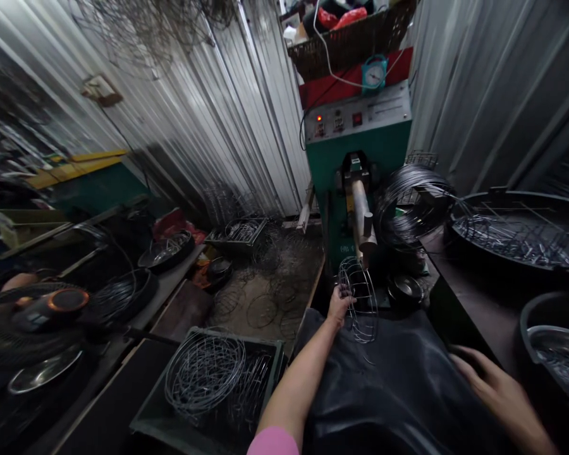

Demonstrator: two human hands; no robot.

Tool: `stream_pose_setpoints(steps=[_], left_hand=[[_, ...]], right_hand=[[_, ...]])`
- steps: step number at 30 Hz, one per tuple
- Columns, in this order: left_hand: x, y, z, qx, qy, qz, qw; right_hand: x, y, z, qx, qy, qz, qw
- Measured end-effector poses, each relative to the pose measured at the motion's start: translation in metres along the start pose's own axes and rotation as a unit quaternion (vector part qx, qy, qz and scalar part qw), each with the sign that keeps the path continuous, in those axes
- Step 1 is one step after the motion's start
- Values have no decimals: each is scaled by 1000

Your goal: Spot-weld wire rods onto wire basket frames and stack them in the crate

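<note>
Black apron (398,379), left hand (339,304) holding wire basket (359,302), corrugated walls (218,126)

Wire frame (358,300) lies before the machine (360,145) (coil (412,202) right), crate (265,342) left.

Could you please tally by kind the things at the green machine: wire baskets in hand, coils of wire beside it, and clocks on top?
wire basket, held by the left hand: 1
coil of wire: 1
clock: 1
Total: 3
</note>
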State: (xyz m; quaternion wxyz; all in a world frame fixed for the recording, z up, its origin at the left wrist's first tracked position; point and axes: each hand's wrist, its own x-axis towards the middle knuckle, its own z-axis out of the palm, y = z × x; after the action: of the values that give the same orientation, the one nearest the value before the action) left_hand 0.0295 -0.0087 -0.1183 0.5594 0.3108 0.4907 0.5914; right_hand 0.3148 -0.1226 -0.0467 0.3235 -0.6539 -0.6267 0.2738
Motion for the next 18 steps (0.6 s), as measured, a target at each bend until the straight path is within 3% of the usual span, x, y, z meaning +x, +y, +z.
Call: stream_pose_setpoints(steps=[4,7,18], left_hand=[[7,-5,9,-6,-6,4,1000],[13,-7,15,-14,-7,-4,1000],[25,-7,27,-61,-5,-41,997]], right_hand=[[59,-67,47,133,-78,-33,988],[90,-96,70,169,-112,-47,978],[114,-100,75,152,-78,-77,982]])
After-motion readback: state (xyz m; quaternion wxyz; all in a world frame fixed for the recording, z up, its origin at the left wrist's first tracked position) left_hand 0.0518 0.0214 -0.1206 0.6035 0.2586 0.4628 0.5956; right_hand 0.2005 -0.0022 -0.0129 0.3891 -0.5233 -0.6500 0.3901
